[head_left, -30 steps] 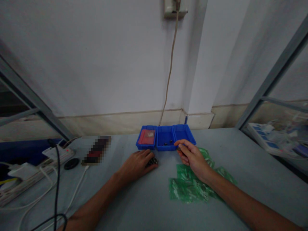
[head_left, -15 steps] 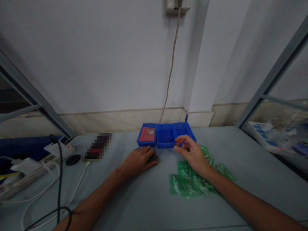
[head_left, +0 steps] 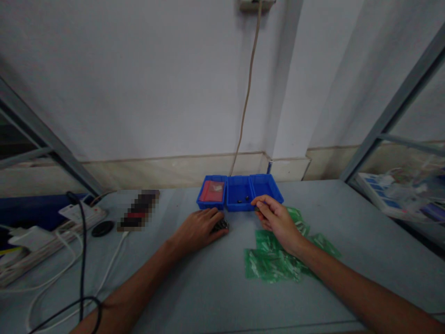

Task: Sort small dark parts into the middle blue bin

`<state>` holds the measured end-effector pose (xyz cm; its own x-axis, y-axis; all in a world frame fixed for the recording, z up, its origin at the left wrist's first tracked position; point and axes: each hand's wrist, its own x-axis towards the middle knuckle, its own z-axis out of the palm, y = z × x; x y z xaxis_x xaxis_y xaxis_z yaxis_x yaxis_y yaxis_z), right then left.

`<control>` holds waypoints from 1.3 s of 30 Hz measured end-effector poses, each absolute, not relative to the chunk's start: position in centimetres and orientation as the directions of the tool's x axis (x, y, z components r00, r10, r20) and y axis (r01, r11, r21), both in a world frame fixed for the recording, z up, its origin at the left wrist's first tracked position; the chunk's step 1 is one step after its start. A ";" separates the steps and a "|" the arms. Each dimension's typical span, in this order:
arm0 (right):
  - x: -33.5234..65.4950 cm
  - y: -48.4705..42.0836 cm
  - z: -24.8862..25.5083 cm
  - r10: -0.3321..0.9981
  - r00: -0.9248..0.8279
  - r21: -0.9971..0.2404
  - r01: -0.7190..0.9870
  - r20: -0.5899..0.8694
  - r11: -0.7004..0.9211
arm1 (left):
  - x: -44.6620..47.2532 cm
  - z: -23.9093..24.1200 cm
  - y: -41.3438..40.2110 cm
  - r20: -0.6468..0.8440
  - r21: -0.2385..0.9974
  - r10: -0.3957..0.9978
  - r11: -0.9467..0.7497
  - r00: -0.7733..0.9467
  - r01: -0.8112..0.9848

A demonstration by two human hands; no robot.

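My left hand (head_left: pixel 200 228), half open, curls around small metallic parts (head_left: pixel 221 225) on the desk (head_left: pixel 208 287); my right hand (head_left: pixel 256 208) pinches a small dark piece (head_left: pixel 257 209) near the middle blue tray (head_left: pixel 239 208), above green bags (head_left: pixel 269 266).

Dark pieces (head_left: pixel 221 226) at the left fingers (head_left: pixel 216 217); blue trays (head_left: pixel 238 207) beyond the right fingers (head_left: pixel 262 199), one holding a red packet (head_left: pixel 210 192); green bags (head_left: pixel 269 265) nearer; plain grey-blue desk (head_left: pixel 208 287) beneath.
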<state>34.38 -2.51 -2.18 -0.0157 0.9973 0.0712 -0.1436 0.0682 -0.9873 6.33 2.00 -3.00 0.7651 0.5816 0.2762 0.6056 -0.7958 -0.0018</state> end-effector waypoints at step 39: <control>34.5 -2.5 -2.4 0.973 -0.094 -0.978 -0.025 0.210 0.208 | 6.4 -3.0 1.9 0.265 0.019 0.595 -0.790 0.759 0.612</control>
